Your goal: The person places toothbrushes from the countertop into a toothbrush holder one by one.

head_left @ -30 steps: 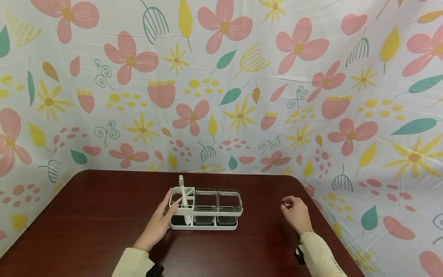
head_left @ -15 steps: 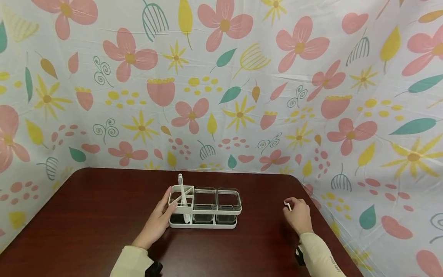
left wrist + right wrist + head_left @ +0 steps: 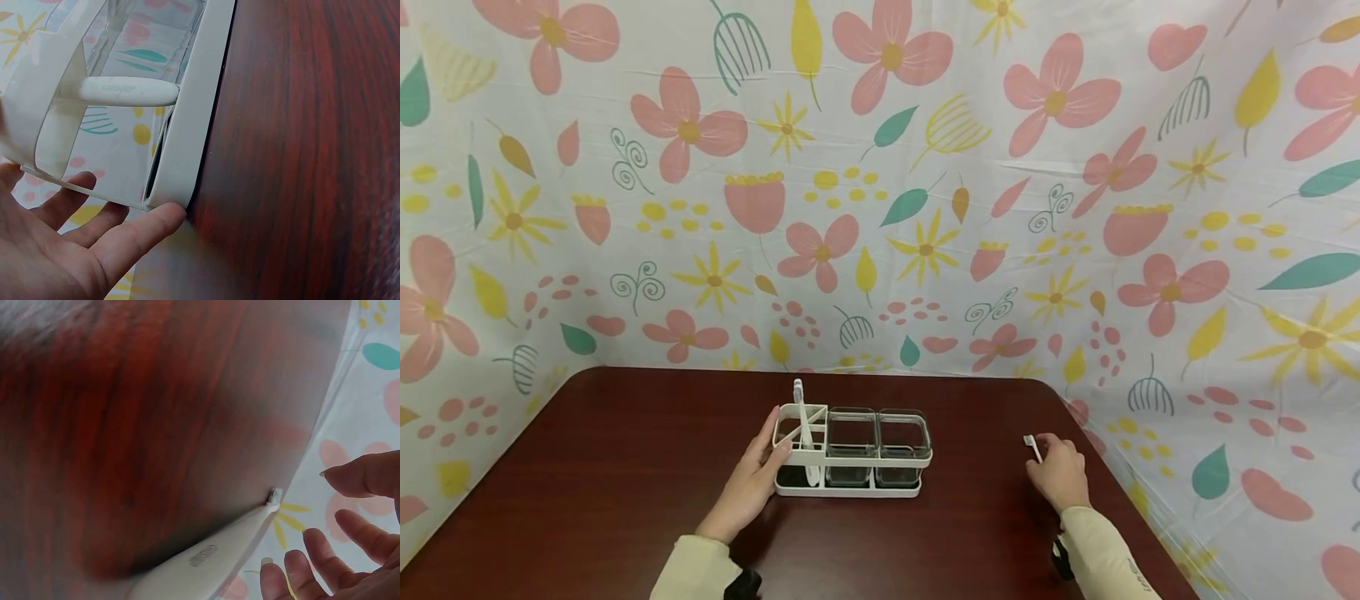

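Note:
A white toothbrush holder [image 3: 850, 457] stands upright mid-table, with two clear square cups [image 3: 900, 435] in its right and middle compartments. One white toothbrush [image 3: 805, 429] leans upright in its left, divided compartment. My left hand [image 3: 748, 483] holds the holder's left end, thumb at the front rail and fingers along the side; in the left wrist view one fingertip touches the base corner. A second white toothbrush [image 3: 212, 553] lies at the right on the table. My right hand [image 3: 1060, 473] is over its handle, and the right wrist view shows the fingers spread apart from it.
The dark red-brown wooden table [image 3: 625, 467] has rounded far corners. A floral-print curtain [image 3: 880, 183] hangs close behind its far edge and along both sides.
My right hand has drawn slightly right and back, and its fingers have loosened. More of the second toothbrush's head and neck shows. The left hand and the holder stay in place.

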`<state>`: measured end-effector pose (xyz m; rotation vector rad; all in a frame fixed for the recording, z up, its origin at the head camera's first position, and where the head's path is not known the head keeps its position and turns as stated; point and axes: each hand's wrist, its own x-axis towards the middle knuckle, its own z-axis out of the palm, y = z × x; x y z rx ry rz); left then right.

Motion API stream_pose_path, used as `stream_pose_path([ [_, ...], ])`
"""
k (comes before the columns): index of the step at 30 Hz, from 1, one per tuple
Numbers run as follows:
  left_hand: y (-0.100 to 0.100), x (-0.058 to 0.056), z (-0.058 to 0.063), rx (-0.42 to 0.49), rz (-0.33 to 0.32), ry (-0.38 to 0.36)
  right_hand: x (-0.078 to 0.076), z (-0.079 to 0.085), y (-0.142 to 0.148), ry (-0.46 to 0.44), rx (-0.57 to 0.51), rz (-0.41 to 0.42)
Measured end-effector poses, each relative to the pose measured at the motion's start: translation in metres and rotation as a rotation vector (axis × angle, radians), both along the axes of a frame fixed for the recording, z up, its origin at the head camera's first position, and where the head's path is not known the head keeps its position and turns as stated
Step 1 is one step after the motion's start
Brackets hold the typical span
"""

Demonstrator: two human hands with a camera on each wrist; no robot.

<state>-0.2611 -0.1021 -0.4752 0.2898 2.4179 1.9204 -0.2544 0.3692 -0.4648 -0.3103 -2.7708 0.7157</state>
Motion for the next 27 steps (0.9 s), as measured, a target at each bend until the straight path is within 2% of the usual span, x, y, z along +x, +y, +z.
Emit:
stream_pose_path([
  [9, -0.002, 0.001, -0.001, -0.005, 0.008, -0.001, -0.007, -0.010, 0.006, -0.026, 0.026, -0.011],
  [14, -0.004, 0.001, 0.000, -0.004, 0.005, 0.001, -0.010, -0.011, 0.007, -0.090, 0.056, -0.011],
  [19, -0.005, 0.001, 0.002, 0.002, 0.007, -0.001, -0.013, -0.010, 0.008, -0.154, 0.023, -0.019],
  [27, -0.002, 0.000, 0.001, 0.024, -0.011, -0.015, -0.017, -0.014, 0.017, -0.204, -0.008, -0.046],
])
